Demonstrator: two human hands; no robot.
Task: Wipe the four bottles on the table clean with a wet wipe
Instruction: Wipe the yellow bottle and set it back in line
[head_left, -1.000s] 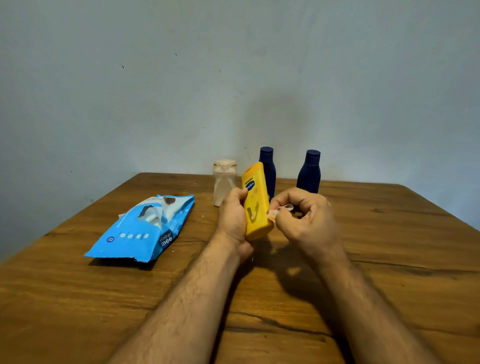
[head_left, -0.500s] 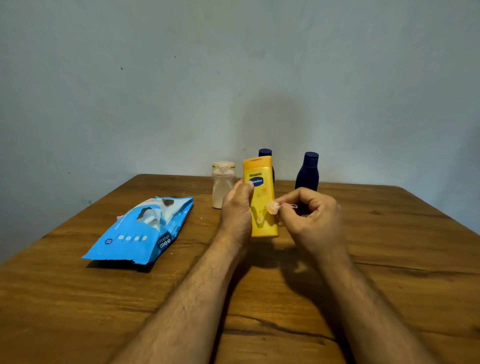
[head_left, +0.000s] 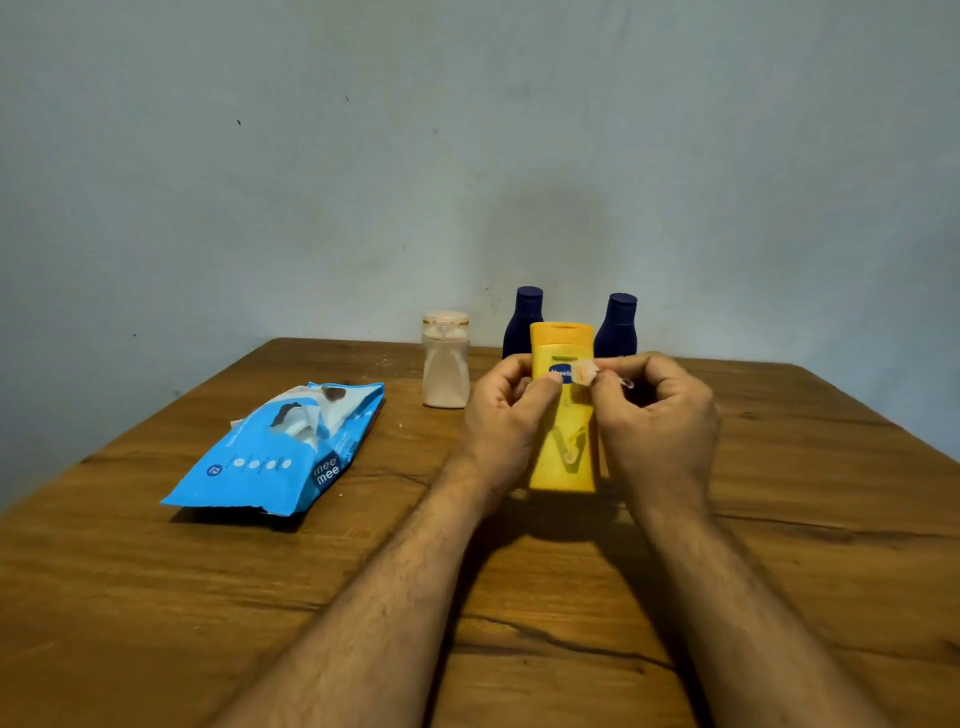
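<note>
A yellow lotion bottle (head_left: 562, 431) stands upright on the wooden table (head_left: 208, 597), its label facing me. My left hand (head_left: 506, 415) grips it from the left side, thumb across the front. My right hand (head_left: 657, 421) pinches a small crumpled scrap of wet wipe (head_left: 584, 372) and presses it against the bottle's blue logo. Behind stand two dark blue bottles (head_left: 524, 322) (head_left: 618, 326) and a pale beige bottle (head_left: 445, 359), all upright near the far edge.
A blue pack of wet wipes (head_left: 280, 452) lies flat to the left, its flap open with a white wipe sticking out. A pale wall rises just beyond the table's far edge. Bare wood lies to the right and in front.
The yellow bottle went from tilted, side on, to upright and facing me, and shifted right. My right hand moved the wipe scrap up from mid-bottle to the logo.
</note>
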